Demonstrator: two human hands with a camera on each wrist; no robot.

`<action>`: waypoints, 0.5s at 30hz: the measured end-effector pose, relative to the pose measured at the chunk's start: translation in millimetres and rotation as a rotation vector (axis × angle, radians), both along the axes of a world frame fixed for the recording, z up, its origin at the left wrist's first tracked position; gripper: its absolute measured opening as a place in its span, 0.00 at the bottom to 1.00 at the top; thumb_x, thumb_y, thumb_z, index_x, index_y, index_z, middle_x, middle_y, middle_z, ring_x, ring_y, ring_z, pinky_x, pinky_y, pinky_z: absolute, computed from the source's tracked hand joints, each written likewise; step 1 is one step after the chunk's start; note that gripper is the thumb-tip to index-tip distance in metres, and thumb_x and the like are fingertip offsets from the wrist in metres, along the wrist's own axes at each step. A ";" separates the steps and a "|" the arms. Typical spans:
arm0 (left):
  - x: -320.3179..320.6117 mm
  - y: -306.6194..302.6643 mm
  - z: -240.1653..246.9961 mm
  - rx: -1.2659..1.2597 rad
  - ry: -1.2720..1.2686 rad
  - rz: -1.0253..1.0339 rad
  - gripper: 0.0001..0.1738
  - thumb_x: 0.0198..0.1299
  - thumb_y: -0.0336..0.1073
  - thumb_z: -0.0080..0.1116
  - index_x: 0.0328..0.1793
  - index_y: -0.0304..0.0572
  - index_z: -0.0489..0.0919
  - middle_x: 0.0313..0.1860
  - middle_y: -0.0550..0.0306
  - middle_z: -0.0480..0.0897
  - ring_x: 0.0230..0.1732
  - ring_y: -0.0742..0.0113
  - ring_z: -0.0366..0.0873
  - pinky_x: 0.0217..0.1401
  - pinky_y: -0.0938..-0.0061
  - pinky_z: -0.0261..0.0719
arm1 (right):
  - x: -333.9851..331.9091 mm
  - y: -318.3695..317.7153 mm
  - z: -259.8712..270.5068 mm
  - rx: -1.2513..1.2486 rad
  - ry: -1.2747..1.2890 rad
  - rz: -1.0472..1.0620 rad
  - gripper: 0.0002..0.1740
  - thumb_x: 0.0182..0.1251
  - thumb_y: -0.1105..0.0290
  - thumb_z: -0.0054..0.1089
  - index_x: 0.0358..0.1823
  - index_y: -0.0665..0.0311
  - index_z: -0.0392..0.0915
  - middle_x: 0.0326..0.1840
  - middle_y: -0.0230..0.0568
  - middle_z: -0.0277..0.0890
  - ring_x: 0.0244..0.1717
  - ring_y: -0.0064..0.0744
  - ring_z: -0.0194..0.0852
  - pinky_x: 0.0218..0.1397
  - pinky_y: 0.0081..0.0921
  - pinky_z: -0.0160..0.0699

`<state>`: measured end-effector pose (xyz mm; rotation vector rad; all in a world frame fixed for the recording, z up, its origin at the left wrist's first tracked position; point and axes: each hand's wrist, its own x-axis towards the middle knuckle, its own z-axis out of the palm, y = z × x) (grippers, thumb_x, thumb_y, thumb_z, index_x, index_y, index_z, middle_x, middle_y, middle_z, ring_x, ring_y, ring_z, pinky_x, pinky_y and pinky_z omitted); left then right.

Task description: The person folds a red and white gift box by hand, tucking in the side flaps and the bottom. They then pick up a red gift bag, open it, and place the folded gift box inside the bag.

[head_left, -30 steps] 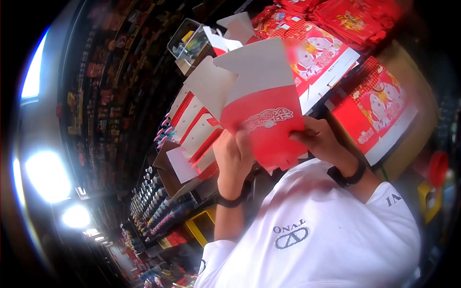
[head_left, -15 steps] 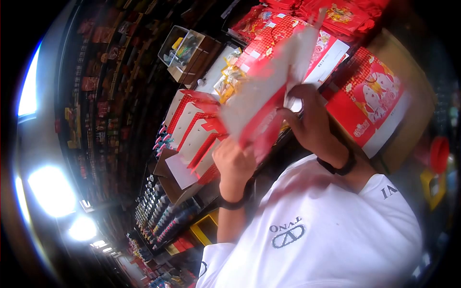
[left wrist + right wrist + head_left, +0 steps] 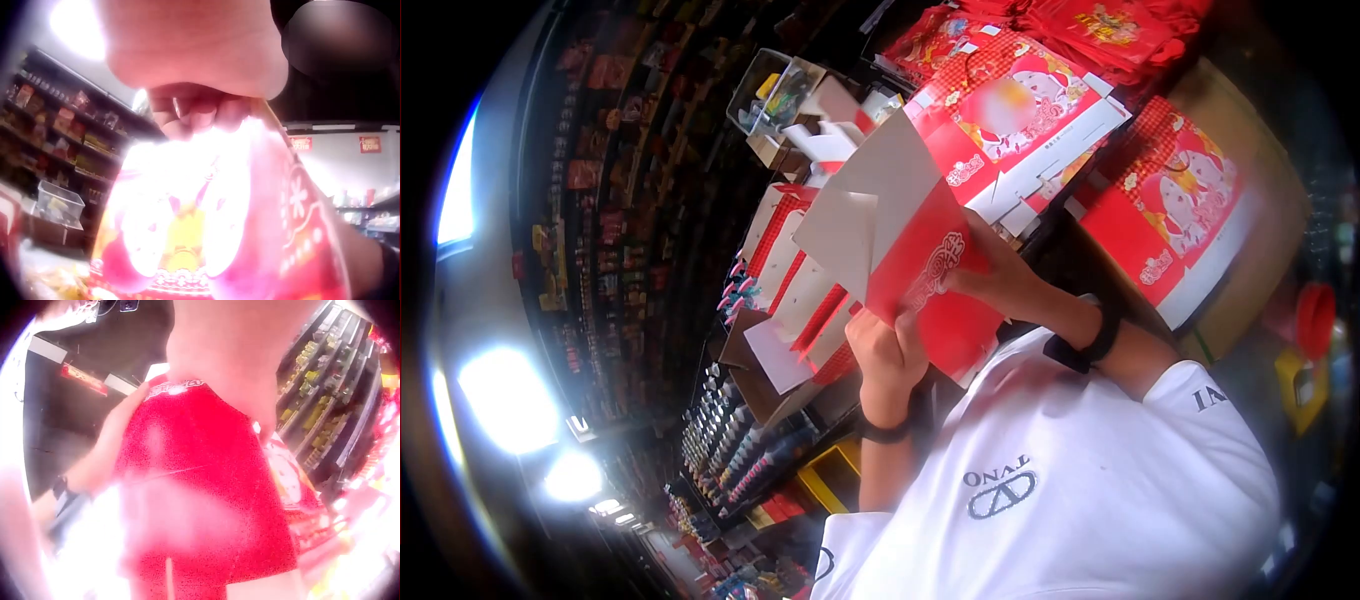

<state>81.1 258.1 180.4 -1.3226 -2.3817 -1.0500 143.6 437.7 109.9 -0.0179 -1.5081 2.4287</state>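
Both hands hold a red gift box (image 3: 945, 335) with white inner flaps and a pale printed emblem, tilted in front of the chest. The left hand (image 3: 887, 350) pinches its lower left edge, fingers curled. On the other side, the right hand (image 3: 1005, 280) grips the right edge, its thumb on the red face near the emblem. The left wrist view shows curled fingers (image 3: 200, 115) at the top of the box's brightly lit picture side. In the right wrist view the red panel (image 3: 200, 500) fills the middle; glare washes out part of it.
Unfolded printed boxes (image 3: 1040, 110) lie stacked behind the hands, more in a brown carton (image 3: 1230, 290) at right. Red packages (image 3: 1120, 30) are heaped at the back. Opened boxes (image 3: 805, 285) stand left, near a clear plastic bin (image 3: 760, 100). Stocked shelves (image 3: 615, 180) line the far left.
The box swung up edge-on in a blur, then came back down with its red face showing, more tilted than before. The right hand moved away from the edge, then onto the red face.
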 end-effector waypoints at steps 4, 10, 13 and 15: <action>-7.1 -13.1 2.7 -0.015 -0.036 0.231 0.19 0.78 0.39 0.50 0.36 0.33 0.81 0.26 0.43 0.80 0.24 0.39 0.79 0.28 0.56 0.73 | 0.8 -6.7 16.3 0.212 0.000 -0.094 0.24 0.77 0.64 0.66 0.69 0.67 0.76 0.51 0.46 0.87 0.51 0.34 0.88 0.54 0.31 0.84; -18.0 -43.1 -11.4 0.113 -0.161 0.248 0.21 0.80 0.41 0.48 0.39 0.33 0.81 0.27 0.41 0.81 0.26 0.38 0.80 0.30 0.55 0.75 | -17.2 -38.7 16.1 0.773 0.169 -0.401 0.16 0.79 0.62 0.64 0.54 0.69 0.84 0.27 0.52 0.82 0.27 0.52 0.85 0.30 0.36 0.80; -26.0 -58.2 -16.0 0.078 -0.046 0.198 0.21 0.81 0.40 0.46 0.39 0.32 0.82 0.27 0.39 0.81 0.26 0.37 0.81 0.31 0.55 0.77 | -33.3 -34.1 16.1 1.013 0.095 -0.500 0.15 0.77 0.58 0.67 0.42 0.65 0.85 0.17 0.44 0.74 0.17 0.46 0.78 0.21 0.37 0.72; -32.8 -72.5 -24.3 0.057 -0.148 0.237 0.19 0.81 0.38 0.47 0.39 0.34 0.82 0.27 0.39 0.82 0.28 0.38 0.82 0.31 0.56 0.78 | -36.1 -43.2 30.4 1.118 0.194 -0.494 0.16 0.76 0.58 0.68 0.38 0.65 0.84 0.16 0.43 0.73 0.17 0.46 0.76 0.21 0.38 0.71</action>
